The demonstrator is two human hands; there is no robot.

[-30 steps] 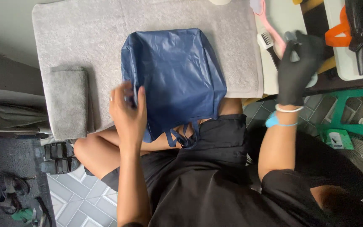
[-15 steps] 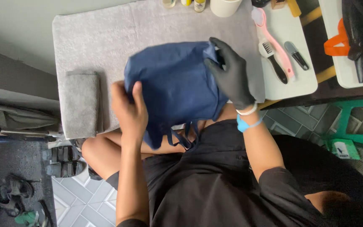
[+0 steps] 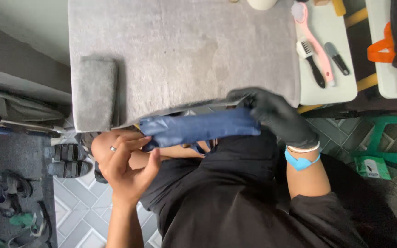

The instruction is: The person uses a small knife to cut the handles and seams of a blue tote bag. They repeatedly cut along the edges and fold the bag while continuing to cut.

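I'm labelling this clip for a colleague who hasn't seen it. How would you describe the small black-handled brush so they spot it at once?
Start at the grey towel covering the work surface, then move to the white table along its edge. Three tools lie there: the black-handled brush sits between the towel and the long pink brush. It alone has a white bristled head on a black handle; the small dark tool has none.

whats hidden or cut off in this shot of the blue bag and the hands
Head view only:
- Blue bag: seen edge-on, so its faces and opening are hidden.
- Right hand: a black glove covers it; fingertips hidden behind the bag's end.
- Left hand: whether it grips the bag or just touches it is unclear.
- White cup: cut off by the top edge.
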